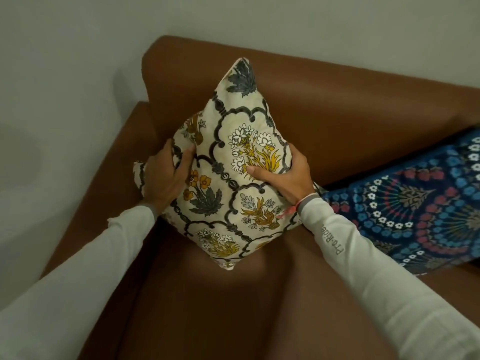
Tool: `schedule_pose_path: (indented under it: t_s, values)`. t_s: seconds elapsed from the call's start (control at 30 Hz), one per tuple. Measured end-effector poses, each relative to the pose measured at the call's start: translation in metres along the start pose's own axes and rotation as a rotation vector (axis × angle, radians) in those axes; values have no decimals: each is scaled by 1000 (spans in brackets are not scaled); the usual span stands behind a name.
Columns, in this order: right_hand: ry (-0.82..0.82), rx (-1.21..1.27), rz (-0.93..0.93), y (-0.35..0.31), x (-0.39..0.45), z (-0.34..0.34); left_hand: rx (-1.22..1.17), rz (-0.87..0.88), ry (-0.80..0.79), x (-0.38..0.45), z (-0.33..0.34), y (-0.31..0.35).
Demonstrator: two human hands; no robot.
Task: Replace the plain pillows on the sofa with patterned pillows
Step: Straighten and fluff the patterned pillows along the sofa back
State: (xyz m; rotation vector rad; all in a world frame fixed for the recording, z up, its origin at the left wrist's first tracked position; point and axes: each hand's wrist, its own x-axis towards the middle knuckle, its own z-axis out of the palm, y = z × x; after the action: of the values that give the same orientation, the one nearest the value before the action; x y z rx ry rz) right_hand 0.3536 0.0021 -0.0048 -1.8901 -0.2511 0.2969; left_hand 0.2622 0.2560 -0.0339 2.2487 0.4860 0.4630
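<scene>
The blue patterned pillow (420, 211) runs off the right edge; the right sleeve (363, 250) hides its near corner

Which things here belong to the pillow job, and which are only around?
Part of the job: cream floral pillow, left hand, right hand, blue patterned pillow, brown sofa.

Only around: wall.

Floral pillow (233, 162) on sofa (350, 105), second pillow (420, 203) right

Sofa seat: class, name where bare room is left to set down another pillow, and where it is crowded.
Free: the brown seat in front of the cream floral pillow, between both sleeves. Crowded: the corner, where the left hand and right hand grip that pillow, and the right side under the blue patterned pillow.
</scene>
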Motion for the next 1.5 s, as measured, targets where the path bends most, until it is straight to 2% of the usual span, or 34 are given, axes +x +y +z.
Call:
schedule_pose_path:
  t_s: [0.17, 0.33, 0.47, 0.67, 0.77, 0.97, 1.17, 1.27, 1.5]
  values:
    - [15, 24, 25, -4, 4, 6, 109, 104, 140, 24, -25, 6]
    - [-15, -66, 35, -6, 8, 14, 190, 4, 78, 18, -21, -3]
    - [-70, -174, 29, -11, 8, 10, 322, -11, 72, 18, -24, -6]
    - [-110, -459, -154, -37, -11, -30, 466, 99, 339, -13, -26, 32]
    - [-38, -538, -286, -39, -26, -66, 474, 216, 357, -42, -12, 63]
    - [147, -684, -430, -1, -84, -195, 506, 392, 224, -111, 67, 165]
    - [335, -833, -397, 90, -151, -401, 493, 567, 129, -178, 219, 304]
    - [431, -898, -335, 131, -180, -510, 422, 572, -1, -216, 312, 386]
    - [638, -964, -282, 183, -202, -693, 161, 459, -306, -253, 451, 518]
